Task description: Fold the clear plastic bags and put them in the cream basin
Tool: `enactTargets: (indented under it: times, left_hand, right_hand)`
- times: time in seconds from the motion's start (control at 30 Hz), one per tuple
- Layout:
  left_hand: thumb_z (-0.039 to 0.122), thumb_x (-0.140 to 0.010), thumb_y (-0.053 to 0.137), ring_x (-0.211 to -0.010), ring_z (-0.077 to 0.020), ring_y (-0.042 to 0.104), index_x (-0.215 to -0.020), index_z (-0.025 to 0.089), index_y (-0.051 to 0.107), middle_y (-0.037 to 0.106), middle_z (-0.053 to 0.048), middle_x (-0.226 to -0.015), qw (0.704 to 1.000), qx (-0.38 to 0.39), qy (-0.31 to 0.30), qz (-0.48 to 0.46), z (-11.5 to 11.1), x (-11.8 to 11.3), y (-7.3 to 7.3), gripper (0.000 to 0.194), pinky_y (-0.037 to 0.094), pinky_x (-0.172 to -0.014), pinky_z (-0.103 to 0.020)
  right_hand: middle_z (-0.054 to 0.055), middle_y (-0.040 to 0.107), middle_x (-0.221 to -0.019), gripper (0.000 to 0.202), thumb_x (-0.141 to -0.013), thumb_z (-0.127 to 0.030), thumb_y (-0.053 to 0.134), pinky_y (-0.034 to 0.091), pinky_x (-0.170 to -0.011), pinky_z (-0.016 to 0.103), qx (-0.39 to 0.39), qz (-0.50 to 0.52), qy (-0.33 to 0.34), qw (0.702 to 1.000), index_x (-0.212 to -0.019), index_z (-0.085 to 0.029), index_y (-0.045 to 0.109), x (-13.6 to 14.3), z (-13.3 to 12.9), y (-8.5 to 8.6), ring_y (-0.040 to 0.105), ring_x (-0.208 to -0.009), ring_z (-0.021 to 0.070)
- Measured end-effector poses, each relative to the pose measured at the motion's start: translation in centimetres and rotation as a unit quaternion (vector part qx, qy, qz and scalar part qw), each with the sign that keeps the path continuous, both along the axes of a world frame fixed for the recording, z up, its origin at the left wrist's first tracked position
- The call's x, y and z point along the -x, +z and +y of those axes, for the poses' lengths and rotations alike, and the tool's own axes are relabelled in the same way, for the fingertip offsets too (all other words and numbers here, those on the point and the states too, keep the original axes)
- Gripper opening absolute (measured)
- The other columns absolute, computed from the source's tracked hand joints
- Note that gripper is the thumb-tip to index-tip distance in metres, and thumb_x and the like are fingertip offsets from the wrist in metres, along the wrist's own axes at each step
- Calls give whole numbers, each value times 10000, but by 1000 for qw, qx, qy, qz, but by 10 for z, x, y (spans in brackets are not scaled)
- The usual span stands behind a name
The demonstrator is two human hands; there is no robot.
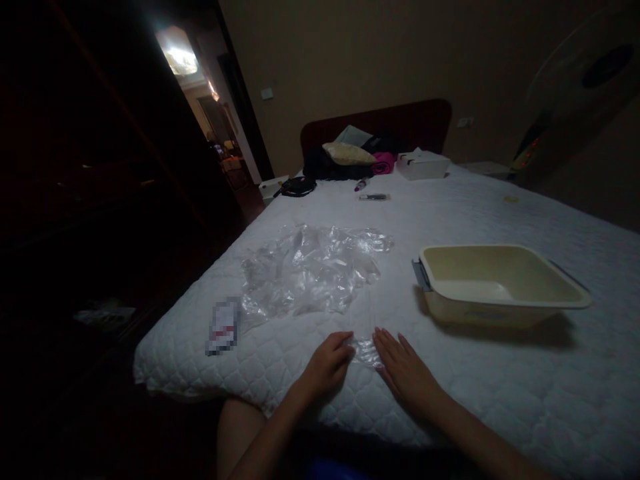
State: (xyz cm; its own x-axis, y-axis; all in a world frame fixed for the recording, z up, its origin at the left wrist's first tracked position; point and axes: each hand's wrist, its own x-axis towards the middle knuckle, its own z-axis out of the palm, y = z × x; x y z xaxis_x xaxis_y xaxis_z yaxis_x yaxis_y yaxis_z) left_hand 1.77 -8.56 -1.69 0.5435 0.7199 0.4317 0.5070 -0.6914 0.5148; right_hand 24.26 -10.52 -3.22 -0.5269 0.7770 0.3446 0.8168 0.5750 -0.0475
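Note:
A small piece of clear plastic [366, 352] lies on the white quilted bed between my two hands. My left hand [329, 362] touches its left edge, fingers curled together at the plastic. My right hand [406, 369] lies nearly flat over its right edge, fingers stretched out. Beyond them a large heap of crumpled clear plastic [313, 270] is spread over the bed. A cream basin [500, 313] with grey handles stands to the right of my right hand, with nothing visible inside.
A blurred-out packet [223, 327] lies at the bed's left edge. Farther back are a white box [424, 165], a dark pouch [299, 187], piled clothes with a pillow [349, 154], and small items. A fan [595, 73] stands at the right.

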Motion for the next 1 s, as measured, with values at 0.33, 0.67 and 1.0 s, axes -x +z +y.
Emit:
enactTargets:
  times: [0.33, 0.67, 1.0]
  left_hand:
    - [136, -872, 361, -1273, -207, 271, -1293, 215, 326, 369, -82, -1353, 979, -43, -76, 184, 1, -5, 5, 430, 260, -1025, -449]
    - [163, -868, 354, -1295, -199, 212, -1349, 200, 214, 295, -89, -1389, 968, -27, -87, 232, -3, 5, 16, 502, 222, -1043, -441]
    - [222, -878, 351, -1295, -205, 211, -1345, 198, 231, 298, -82, -1389, 967, -41, -77, 238, -4, 6, 15, 482, 211, -1047, -433]
  right_hand:
    - [95, 373, -1359, 494, -877, -310, 368, 238, -1019, 462, 0, -21, 69, 997, -1344, -175, 281, -20, 13, 0, 298, -1262, 222]
    - [103, 207, -1423, 651, -854, -490, 354, 212, -1039, 463, 75, -5, 78, 994, -1386, -191, 128, -31, 6, 8, 191, -1301, 241]
    - [83, 233, -1416, 579, -891, -441, 294, 188, -1041, 497, 80, -5, 18, 997, -1383, -209, 94, -45, 15, -7, 212, -1295, 228]
